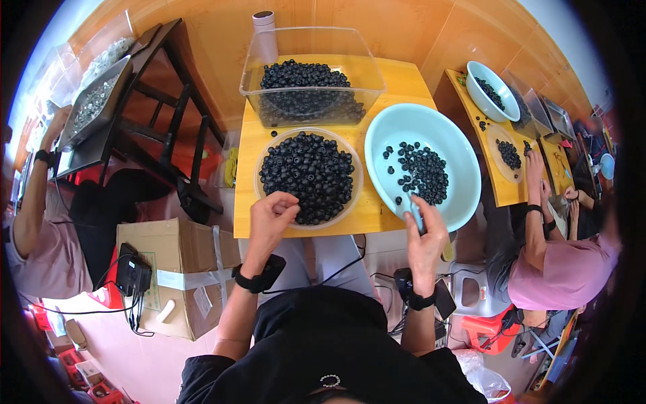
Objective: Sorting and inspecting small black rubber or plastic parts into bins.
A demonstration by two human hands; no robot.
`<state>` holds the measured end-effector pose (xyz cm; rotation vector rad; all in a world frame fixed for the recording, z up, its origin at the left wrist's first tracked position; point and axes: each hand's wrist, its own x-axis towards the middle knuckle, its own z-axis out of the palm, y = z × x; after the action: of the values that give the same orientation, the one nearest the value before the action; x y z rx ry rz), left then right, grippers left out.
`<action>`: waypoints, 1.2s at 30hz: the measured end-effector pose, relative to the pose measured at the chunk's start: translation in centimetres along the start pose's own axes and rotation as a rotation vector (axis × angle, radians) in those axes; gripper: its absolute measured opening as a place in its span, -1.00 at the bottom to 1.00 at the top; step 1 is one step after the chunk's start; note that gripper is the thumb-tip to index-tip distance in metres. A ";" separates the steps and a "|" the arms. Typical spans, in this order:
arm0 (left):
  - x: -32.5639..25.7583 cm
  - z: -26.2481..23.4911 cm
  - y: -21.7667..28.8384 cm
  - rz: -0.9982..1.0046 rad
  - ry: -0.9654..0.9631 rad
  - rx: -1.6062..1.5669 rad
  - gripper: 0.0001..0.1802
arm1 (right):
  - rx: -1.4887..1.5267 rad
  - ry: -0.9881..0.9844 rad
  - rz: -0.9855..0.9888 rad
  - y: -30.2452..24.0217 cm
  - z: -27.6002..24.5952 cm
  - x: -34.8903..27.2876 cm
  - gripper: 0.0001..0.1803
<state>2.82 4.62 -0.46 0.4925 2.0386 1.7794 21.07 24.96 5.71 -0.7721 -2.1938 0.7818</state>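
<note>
My left hand (272,219) is over the near edge of a shallow round clear tray (258,176), its fingers pinched together; anything between them is too small to make out. Small black ring-like parts (306,172) with holes heap up in that tray. My right hand (426,242) is at the near rim of a light blue basin (464,158), closed around a slim light-blue piece (416,219). Whether this is a separate tool or part of the basin's rim, I cannot tell. More black parts (425,175) lie loosely in the basin, one close to my right fingertips.
Behind the tray stands a clear rectangular bin (367,81) of black parts, with a pink flask (265,34) beyond. A cardboard box (168,269) sits left of my legs. Co-workers sit at both sides; the right one reaches over another yellow table (498,192).
</note>
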 end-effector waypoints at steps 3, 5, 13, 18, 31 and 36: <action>1.0 2.8 0.5 0.186 0.001 0.226 -0.82 | 0.128 -0.022 -0.004 0.0 1.3 -1.4 -0.75; 1.3 4.7 2.0 0.265 0.015 0.357 -0.76 | 0.136 -0.044 0.007 0.0 1.8 -2.0 -0.76; 2.4 8.1 0.3 0.501 0.052 0.787 -0.87 | 0.153 -0.131 0.010 0.1 2.2 -3.2 -0.83; 2.6 8.3 0.1 0.549 0.064 0.817 -0.84 | 0.134 -0.168 0.028 0.3 2.5 -3.5 -0.84; 3.2 9.2 0.7 0.697 -0.007 1.014 -0.93 | 0.119 -0.224 0.019 0.5 2.8 -3.7 -0.83; 3.1 9.2 0.8 0.735 -0.089 1.102 -0.94 | 0.116 -0.223 0.000 0.9 2.6 -3.9 -0.85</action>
<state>4.78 14.19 -0.99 1.7481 2.8311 0.6394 21.73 22.02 2.00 -0.6534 -2.3191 1.0284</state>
